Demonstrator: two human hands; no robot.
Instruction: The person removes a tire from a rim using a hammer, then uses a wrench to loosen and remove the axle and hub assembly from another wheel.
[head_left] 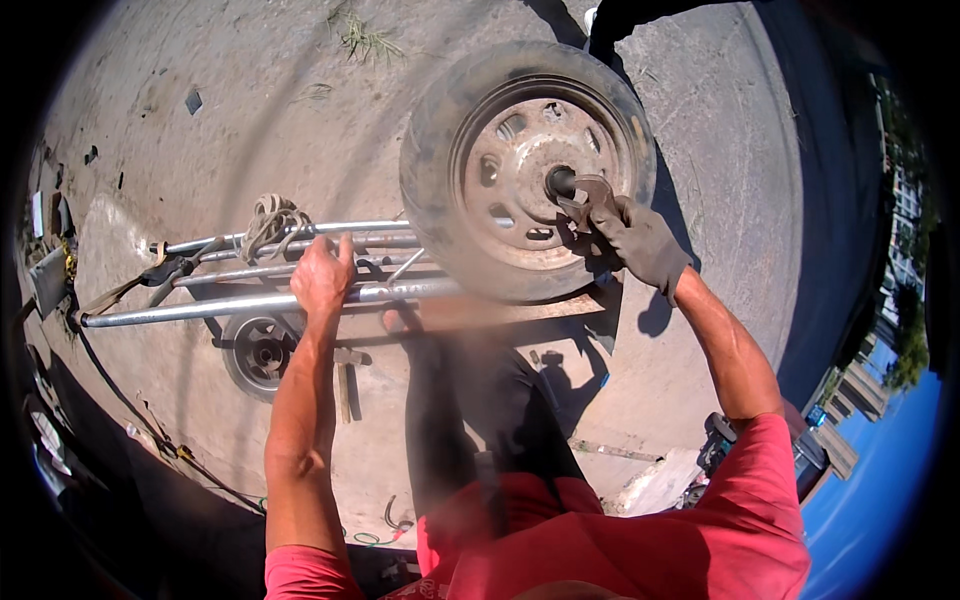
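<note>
A worn black tyre (432, 190) on a dusty steel rim (500, 190) lies at the end of a metal tube frame (250, 302). A dark round shaft end (561, 181) sticks up from the hub. My right hand (645, 243), in a grey glove, is closed around a rusty metal piece (592, 194) held against or just beside that shaft; its exact kind is unclear. My left hand (322, 275), bare, is closed over the frame's tubes, left of the tyre. Its fingertips are partly hidden. A bundle of pale rope (272, 226) hangs on the frame next to it.
A small black wheel (260, 352) sits below the frame. What looks like a hammer (346, 388) lies near my feet. A strap (130, 400) and scattered scrap line the left side. Someone in dark clothing (640, 18) stands beyond the tyre. Concrete ground (300, 110) spreads around.
</note>
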